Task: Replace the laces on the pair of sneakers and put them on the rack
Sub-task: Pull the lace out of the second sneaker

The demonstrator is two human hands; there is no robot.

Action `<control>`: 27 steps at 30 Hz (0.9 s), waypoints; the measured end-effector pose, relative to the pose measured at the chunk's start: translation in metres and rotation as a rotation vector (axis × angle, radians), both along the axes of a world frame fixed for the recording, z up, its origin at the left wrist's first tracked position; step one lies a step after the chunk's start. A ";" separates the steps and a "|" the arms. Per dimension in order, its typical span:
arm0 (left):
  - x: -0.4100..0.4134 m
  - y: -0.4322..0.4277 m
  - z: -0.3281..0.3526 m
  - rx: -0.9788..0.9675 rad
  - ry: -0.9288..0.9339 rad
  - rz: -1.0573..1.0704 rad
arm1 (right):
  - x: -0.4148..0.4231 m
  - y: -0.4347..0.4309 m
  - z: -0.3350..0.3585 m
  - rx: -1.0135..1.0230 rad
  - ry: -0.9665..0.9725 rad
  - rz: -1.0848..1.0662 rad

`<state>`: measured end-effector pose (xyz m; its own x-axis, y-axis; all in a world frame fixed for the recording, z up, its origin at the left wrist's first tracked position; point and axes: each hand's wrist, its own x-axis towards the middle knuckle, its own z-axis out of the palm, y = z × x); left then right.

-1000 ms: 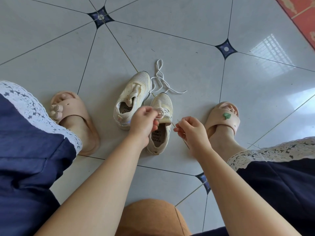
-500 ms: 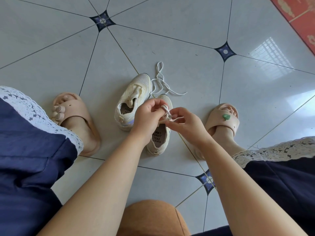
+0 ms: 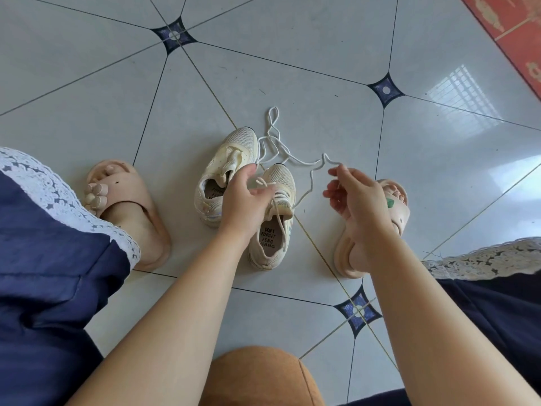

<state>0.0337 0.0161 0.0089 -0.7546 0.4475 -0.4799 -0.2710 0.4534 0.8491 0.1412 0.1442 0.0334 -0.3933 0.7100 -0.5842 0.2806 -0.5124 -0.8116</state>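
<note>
So the left hand (image 3: 248, 200) is parked over the two sneakers, wrist low, fingers loose and pointing to 12 o'clock. The thumb lies across the lacing on the laced sneaker (image 3: 281, 175), and it isn't really gripping anything as far as I can see. The right hand (image 3: 358, 200) is up at 3 o'clock of that sneaker, palm turned inward. Its thumb and forefinger (image 3: 336, 171) pinch the lace (image 3: 311, 183), and the other fingers are curled in loosely. The lace runs in a wavy line from that pinch down to the sneaker's eyelets.

The laced sneaker sits dead centre on the tiled floor (image 3: 292, 68), toe to 12 o'clock. The bare sneaker (image 3: 231, 153) is touching it at about 10 o'clock. A loose lace (image 3: 272, 126) lies at 12 o'clock of the pair. The slippers are at 9 (image 3: 126, 194) and 3 (image 3: 399, 212).

Versus half a second ago, both hands were bunched together over the tongue. Now the right hand has pulled off to 3 o'clock and drawn the lace out, and the left hand has opened up. The sneakers haven't budged.
</note>
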 end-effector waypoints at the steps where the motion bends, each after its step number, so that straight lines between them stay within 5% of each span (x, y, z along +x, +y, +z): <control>1: 0.003 -0.001 -0.001 -0.057 0.056 -0.022 | 0.000 0.004 0.001 -0.040 0.065 -0.041; 3: 0.012 -0.002 -0.005 -0.138 0.174 0.003 | 0.001 0.008 -0.001 -0.085 0.114 -0.065; 5: 0.021 -0.004 -0.010 -0.222 0.220 0.029 | 0.003 0.003 -0.007 -0.040 -0.058 0.041; 10: 0.028 -0.011 -0.018 -0.274 0.055 0.018 | 0.002 -0.039 -0.027 0.233 -0.356 0.533; 14: 0.026 -0.007 -0.015 -0.233 0.024 -0.035 | 0.003 -0.052 -0.038 0.500 -0.455 0.668; 16: 0.026 -0.007 -0.011 -0.255 0.177 -0.026 | 0.007 -0.054 -0.040 0.526 -0.454 0.695; 22: 0.032 -0.006 -0.003 -0.172 0.848 -0.336 | 0.016 -0.057 -0.047 0.354 -0.426 0.631; 27: 0.030 -0.014 -0.017 -0.391 0.719 -0.636 | 0.019 -0.052 -0.053 -0.034 -0.298 0.302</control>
<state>0.0639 0.0020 -0.0078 -0.5993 0.7733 -0.2069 0.6277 0.6144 0.4781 0.1598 0.0925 -0.0199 -0.3908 0.5675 -0.7247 0.6421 -0.3961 -0.6564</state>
